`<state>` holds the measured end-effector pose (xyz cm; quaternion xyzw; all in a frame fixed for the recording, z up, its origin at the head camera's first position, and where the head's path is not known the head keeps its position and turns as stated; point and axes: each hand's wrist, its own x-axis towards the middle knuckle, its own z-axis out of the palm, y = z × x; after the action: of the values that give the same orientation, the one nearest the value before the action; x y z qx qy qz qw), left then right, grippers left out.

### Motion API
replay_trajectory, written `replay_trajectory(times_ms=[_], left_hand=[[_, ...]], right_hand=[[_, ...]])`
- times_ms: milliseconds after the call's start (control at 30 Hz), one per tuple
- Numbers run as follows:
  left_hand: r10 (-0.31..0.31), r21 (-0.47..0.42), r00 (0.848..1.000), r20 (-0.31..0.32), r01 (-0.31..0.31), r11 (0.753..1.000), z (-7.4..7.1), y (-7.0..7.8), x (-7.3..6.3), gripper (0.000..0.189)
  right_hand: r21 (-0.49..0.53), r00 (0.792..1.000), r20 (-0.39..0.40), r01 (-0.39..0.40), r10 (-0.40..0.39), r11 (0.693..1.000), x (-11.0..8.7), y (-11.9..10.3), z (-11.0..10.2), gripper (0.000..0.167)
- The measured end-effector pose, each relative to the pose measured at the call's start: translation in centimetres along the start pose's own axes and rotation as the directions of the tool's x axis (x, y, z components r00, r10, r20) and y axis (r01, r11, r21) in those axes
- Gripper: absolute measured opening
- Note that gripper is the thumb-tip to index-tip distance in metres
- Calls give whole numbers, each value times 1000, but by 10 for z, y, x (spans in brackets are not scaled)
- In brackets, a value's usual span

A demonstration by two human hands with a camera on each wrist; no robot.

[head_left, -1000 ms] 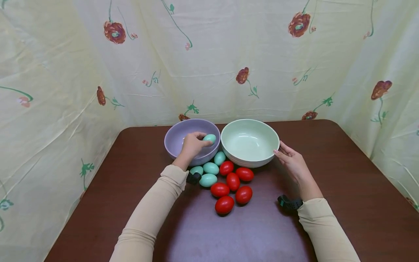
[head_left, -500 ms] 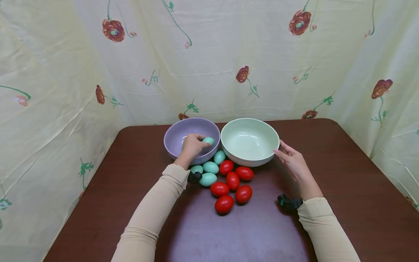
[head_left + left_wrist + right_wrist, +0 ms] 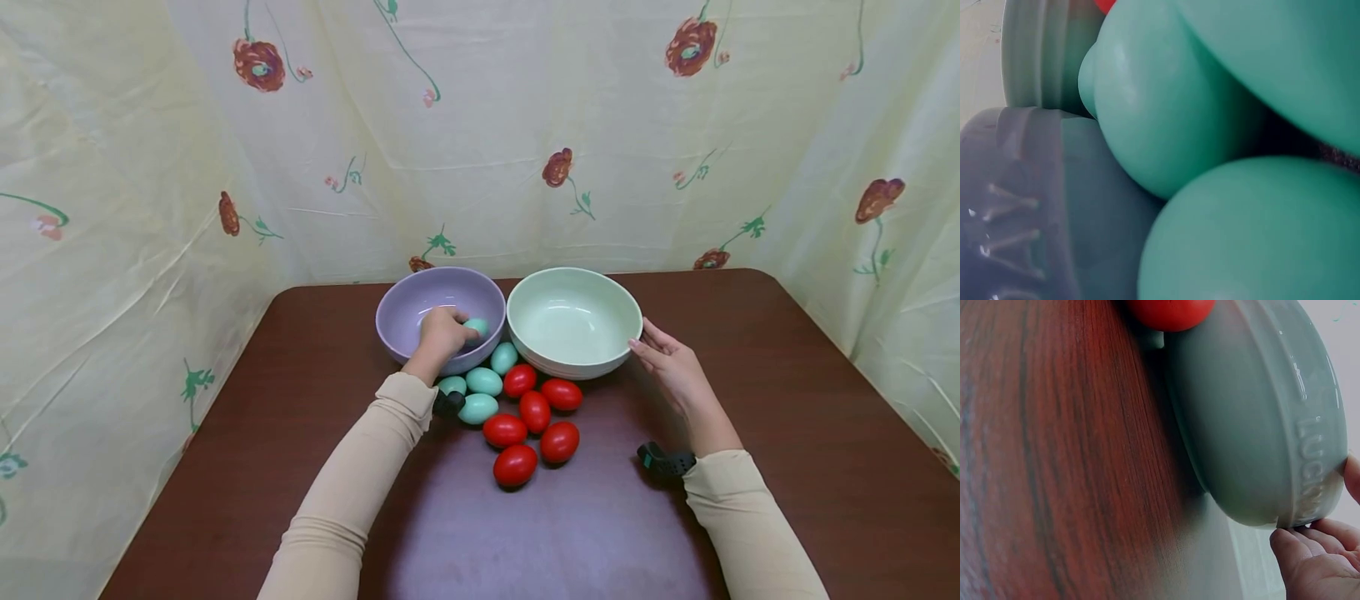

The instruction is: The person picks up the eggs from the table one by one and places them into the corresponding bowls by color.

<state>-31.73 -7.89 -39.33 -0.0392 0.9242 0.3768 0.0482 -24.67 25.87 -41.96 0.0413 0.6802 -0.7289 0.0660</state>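
Observation:
My left hand (image 3: 441, 333) reaches over the front of the purple bowl (image 3: 393, 304) and pinches a teal egg (image 3: 476, 328) between thumb and fingers, inside the bowl. At the right rim of the pale green bowl (image 3: 573, 321), my right hand (image 3: 675, 375) holds on with thumb and fingertips. In the right wrist view, the thumb lies at the rim of the green bowl (image 3: 1241, 412) and other fingertips (image 3: 1291, 540) meet its outer wall. Several teal eggs (image 3: 483, 382) lie on the table below the purple bowl; in the left wrist view, teal eggs (image 3: 1160, 94) fill the foreground.
Several red eggs (image 3: 534, 412) lie in front of the green bowl, beside the teal ones. Both bowls stand side by side near the back edge of the dark wooden table (image 3: 300, 358). Behind hangs a flowered curtain (image 3: 480, 167).
My left hand has lowered the teal egg slightly deeper into the purple bowl. The right hand stays at the green bowl's rim, and the other eggs have not moved.

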Motion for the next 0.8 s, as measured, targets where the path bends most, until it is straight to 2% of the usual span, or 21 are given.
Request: replay_trajectory(times_ms=[500,800], left_hand=[[-8,38,1000,12,7,999,0,1,-2,35],[-19,21,999,26,19,1000,0,2,-4,36]], right_hand=[[-6,1000,1,0,0,1000,-1,0,1,75],[1,1000,11,-3,3,1000,-1,0,0,75]])
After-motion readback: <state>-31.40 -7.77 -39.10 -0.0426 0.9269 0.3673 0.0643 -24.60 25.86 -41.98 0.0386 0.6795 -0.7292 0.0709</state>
